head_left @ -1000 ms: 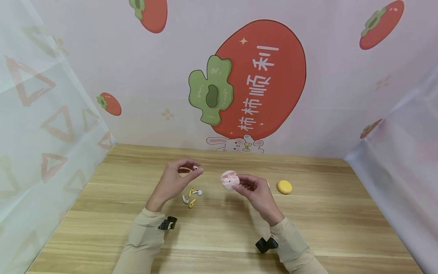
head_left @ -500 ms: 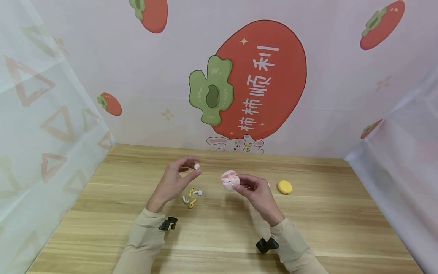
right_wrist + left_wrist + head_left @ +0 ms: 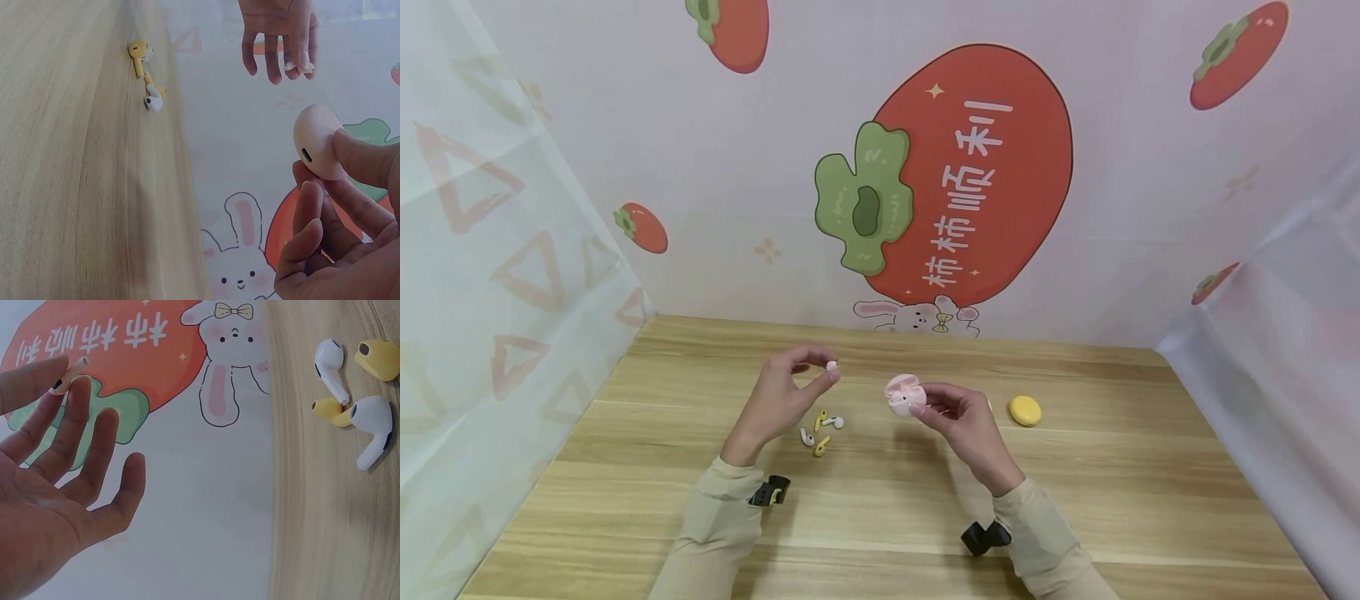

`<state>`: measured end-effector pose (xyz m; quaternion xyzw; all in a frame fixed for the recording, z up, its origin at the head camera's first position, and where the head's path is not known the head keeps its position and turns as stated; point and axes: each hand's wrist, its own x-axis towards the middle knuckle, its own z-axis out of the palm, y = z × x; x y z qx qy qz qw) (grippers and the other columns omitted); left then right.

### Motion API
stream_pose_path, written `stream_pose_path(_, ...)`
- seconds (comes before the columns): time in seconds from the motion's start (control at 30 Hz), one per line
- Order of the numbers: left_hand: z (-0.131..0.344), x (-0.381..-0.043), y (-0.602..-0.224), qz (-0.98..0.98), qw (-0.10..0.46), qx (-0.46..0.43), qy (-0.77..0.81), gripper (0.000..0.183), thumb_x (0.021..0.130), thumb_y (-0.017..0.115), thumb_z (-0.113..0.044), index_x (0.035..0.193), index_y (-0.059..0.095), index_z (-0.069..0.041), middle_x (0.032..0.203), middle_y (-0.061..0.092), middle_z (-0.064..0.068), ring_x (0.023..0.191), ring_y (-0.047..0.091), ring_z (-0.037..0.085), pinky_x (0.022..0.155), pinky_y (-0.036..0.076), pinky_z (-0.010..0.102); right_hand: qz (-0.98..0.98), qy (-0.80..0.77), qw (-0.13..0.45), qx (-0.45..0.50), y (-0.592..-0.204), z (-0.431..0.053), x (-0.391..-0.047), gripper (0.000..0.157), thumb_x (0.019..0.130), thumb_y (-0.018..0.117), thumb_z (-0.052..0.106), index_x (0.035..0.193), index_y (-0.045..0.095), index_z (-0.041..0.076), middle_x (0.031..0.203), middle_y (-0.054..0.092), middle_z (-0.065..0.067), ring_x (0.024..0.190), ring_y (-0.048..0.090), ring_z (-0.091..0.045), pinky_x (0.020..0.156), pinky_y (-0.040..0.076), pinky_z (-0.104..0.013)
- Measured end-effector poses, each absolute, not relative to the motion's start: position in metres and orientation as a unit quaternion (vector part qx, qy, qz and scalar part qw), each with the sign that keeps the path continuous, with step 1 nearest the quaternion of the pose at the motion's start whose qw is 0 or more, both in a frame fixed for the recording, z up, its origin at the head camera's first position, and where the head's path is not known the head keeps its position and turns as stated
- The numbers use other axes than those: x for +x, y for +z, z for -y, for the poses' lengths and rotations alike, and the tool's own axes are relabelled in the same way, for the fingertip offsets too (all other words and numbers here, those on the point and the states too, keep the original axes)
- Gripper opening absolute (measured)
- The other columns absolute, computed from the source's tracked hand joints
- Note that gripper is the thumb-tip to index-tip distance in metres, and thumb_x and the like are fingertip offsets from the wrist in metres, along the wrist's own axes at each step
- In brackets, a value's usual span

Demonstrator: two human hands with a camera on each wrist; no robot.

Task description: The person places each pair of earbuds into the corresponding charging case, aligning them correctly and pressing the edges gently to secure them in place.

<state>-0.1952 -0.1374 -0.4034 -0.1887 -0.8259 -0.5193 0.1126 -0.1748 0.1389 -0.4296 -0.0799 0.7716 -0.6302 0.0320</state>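
The left hand is pinching one pink earbud; the right hand is holding up one opened pink case. Two white earbuds and two yellow earbuds are lying together on the surface near the left hand. One yellow case is resting right of the right hand. Behind, one large printed persimmon is reading "柿柿顺利".

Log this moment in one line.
left hand: pinches pink earbud; right hand: holds open pink case; table: yellow case, two white earbuds, two yellow earbuds

Four loose earbuds, one pinched earbud, two cases: pink, yellow
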Motion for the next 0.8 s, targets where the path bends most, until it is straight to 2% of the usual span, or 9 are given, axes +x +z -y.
stream_pose_path(0.23, 0.133, -0.193, -0.402, 0.82, 0.128, -0.19, -0.525, 0.015, 0.092, 0.077, -0.013, 0.106, 0.075, -0.009, 0.098, 0.073, 0.001, 0.097, 0.066, 0.02, 0.095, 0.046, 0.048, -0.769, -0.634, 0.035, -0.078, -0.429, -0.139, -0.174, 0.031, 0.091, 0.077, 0.007, 0.12, 0.072, 0.0, 0.103, 0.07, -0.013, 0.093, 0.063, -0.024, 0.076, 0.054, -0.024)
stream_pose_path(0.47, 0.126, -0.193, -0.402, 0.81, 0.135, -0.2, -0.534, 0.016, 0.091, 0.077, -0.009, 0.107, 0.075, -0.006, 0.096, 0.072, 0.002, 0.097, 0.066, 0.02, 0.099, 0.044, 0.047, -0.774, -0.627, 0.033, -0.081, -0.432, -0.138, -0.174, 0.029, 0.09, 0.078, 0.007, 0.118, 0.073, 0.002, 0.102, 0.07, -0.012, 0.092, 0.061, -0.029, 0.073, 0.052, -0.023)
stream_pose_path(0.8, 0.12, -0.188, -0.398, 0.812, 0.136, -0.207, -0.529, 0.016, 0.091, 0.076, -0.009, 0.107, 0.077, -0.006, 0.096, 0.073, 0.001, 0.099, 0.067, 0.02, 0.099, 0.047, 0.048, -0.799, -0.593, -0.001, -0.102, -0.435, -0.134, -0.173, 0.026, 0.089, 0.08, 0.009, 0.114, 0.075, 0.005, 0.095, 0.07, -0.007, 0.085, 0.058, -0.02, 0.07, 0.047, -0.023)
